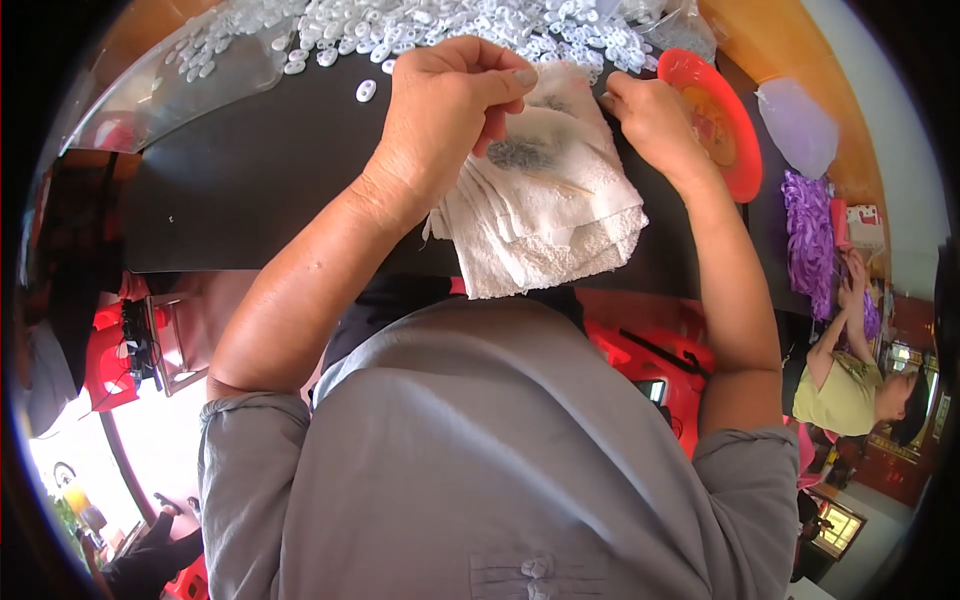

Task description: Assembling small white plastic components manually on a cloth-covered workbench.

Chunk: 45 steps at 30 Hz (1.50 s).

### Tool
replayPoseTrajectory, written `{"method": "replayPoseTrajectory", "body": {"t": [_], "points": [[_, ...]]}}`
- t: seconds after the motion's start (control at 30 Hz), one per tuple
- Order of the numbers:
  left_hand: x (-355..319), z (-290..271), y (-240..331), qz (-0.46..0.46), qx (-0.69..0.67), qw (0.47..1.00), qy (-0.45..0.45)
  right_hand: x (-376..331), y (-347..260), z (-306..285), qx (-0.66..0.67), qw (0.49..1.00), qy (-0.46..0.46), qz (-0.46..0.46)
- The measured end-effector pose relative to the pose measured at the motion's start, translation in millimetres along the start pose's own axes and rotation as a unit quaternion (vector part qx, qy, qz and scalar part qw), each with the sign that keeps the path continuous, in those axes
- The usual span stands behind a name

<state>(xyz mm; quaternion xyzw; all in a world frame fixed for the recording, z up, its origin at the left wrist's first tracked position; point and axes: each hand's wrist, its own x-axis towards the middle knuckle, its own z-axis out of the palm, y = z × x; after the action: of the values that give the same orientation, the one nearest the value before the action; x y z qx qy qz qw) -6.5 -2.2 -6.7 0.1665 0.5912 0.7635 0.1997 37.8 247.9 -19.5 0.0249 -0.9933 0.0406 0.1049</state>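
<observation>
A folded off-white towel [560, 215] lies on the black tabletop and hangs over its near edge. Two dark, fuzzy-looking patches [522, 154] mark its top; I cannot tell whether they are stains or tiny loose bits. My left hand [455, 95] is raised over the towel's left side, thumb and fingertips pinched together. Whatever they hold is too small to make out. Beyond the towel's right edge, my right hand [652, 122] has its fingers curled together, close to a red oval plate [742, 150]. What it grips, if anything, is hidden.
Many small white oval pieces with holes [400, 25] are heaped along the back. Clear plastic sheeting [225, 85] lies back left. Purple strands [808, 235] hang at the table's right end, near another person [845, 385] in a yellow-green top.
</observation>
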Motion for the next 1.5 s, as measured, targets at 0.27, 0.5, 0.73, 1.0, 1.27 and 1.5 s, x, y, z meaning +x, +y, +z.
{"method": "replayPoseTrajectory", "body": {"t": [0.27, 0.5, 0.73, 1.0, 1.27, 1.5], "points": [[3.5, -1.1, -6.6, -0.013, 0.002, 1.000, -0.009, 5.5, -8.5, -3.5, -0.036, 0.998, -0.046, 0.005], [5.9, -3.8, -8.0, -0.023, 0.032, 0.999, -0.023, -1.0, -5.9, -26.1, 0.375, 0.914, -0.101, 0.117], [1.7, 2.1, -9.6, 0.018, 0.052, 0.996, -0.071, -7.5, -45.8, -46.9, 0.565, 0.812, -0.130, 0.069], [-5.9, 5.0, -1.9, 0.097, 0.060, 0.988, -0.102, -1.9, -55.4, -55.4, 0.612, 0.768, -0.186, 0.029], [-9.1, 3.8, -6.0, 0.205, 0.072, 0.968, -0.123, -1.0, -62.4, -52.9, 0.614, 0.766, -0.188, 0.033], [-11.4, 2.9, -2.4, 0.273, 0.145, 0.947, -0.084, -1.8, -71.9, -52.5, 0.643, 0.746, -0.164, 0.049]]}}
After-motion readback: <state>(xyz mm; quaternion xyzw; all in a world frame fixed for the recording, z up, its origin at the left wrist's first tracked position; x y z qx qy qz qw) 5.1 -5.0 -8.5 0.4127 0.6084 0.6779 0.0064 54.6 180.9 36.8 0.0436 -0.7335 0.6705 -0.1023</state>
